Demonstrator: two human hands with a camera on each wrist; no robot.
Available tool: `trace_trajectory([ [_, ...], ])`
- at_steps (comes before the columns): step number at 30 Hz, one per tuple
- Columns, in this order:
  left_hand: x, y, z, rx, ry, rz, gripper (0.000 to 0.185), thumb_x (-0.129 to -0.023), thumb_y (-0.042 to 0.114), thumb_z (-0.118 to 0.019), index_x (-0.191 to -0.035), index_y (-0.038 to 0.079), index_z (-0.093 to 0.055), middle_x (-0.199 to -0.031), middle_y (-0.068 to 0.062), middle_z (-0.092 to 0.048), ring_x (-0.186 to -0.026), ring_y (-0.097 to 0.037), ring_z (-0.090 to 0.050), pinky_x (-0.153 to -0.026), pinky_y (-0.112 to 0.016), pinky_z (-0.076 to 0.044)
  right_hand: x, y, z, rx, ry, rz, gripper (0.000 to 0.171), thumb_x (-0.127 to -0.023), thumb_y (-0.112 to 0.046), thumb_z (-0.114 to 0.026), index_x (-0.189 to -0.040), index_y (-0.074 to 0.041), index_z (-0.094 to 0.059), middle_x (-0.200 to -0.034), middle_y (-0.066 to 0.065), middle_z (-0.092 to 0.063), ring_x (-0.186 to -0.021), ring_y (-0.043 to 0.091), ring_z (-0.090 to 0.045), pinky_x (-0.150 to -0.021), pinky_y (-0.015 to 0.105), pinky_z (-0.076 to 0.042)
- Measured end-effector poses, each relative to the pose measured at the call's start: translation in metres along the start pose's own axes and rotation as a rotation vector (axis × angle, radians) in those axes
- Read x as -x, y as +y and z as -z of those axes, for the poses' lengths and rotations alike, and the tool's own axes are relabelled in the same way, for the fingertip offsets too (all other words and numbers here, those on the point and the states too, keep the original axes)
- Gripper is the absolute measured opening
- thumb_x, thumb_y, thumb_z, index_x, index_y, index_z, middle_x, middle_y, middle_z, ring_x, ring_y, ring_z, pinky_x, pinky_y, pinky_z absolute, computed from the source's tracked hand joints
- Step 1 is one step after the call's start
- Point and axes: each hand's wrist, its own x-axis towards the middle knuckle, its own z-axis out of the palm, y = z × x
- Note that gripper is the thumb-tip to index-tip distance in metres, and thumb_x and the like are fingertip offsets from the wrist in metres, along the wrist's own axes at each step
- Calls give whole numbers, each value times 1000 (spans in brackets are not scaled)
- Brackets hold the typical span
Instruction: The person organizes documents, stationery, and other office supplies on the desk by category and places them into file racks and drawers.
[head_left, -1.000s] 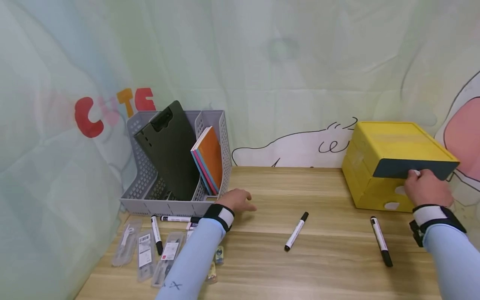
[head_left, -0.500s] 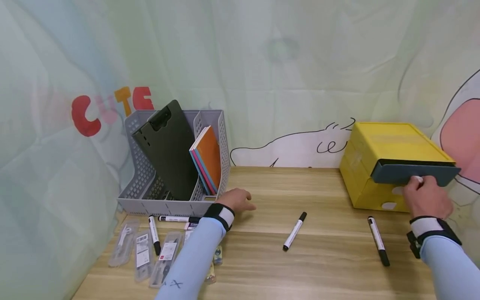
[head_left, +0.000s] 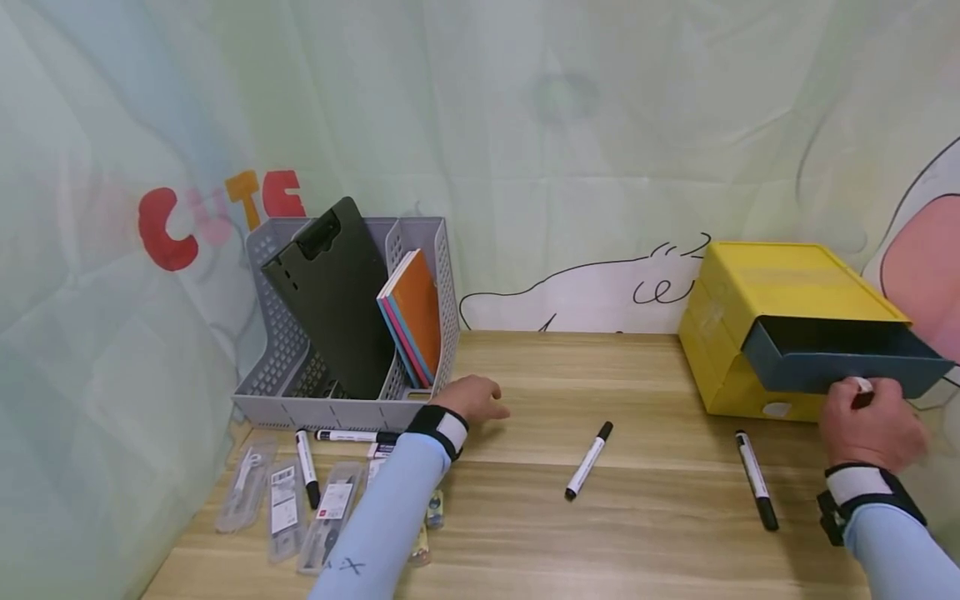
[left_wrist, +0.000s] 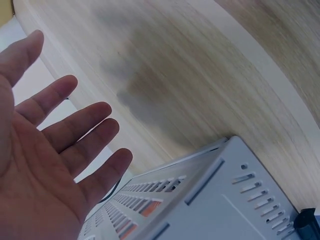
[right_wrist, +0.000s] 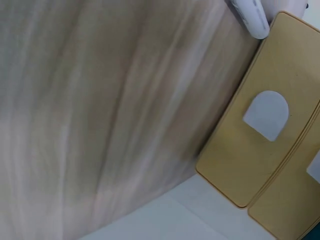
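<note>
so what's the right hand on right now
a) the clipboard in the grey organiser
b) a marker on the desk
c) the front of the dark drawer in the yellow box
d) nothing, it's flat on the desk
c: in the head view the right hand grips the front edge of the dark drawer, which sticks out of the yellow box.

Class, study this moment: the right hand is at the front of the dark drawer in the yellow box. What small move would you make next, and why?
Probably draw the dark drawer out a little further. The right hand grips its front edge, and it stands only partly out of the yellow box, its inside mostly hidden. The left hand rests open on the table.
</note>
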Motion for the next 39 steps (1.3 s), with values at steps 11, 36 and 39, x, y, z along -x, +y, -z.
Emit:
trace_trajectory([
  [11,1,3,0,5,2,3,45,-93,41,-68,-126,11,-67,-126,-6,-65,-106,-21,-59,-100,-42,-44,12,13,2,-73,233,2,47,-94,-35,-36,-97,7,-56,-96,32,-62,-86,49,-55,-64,56,-38],
  [36,-3,4,1,-33,3,-19,42,-94,38,-67,-125,10,-67,-126,-7,-66,-111,-22,-59,-102,-41,-43,40,39,-7,136,-41,316,45,-91,-31,-37,-61,0,-48,-62,26,-51,-54,41,-46,-46,43,-28],
  [39,-3,5,1,-29,7,-18,42,-94,38,-67,-126,10,-67,-127,-7,-65,-112,-22,-59,-102,-41,-43,40,36,-11,204,-228,472,44,-96,-31,-41,-63,-4,-53,-61,20,-51,-54,37,-49,-45,45,-34],
])
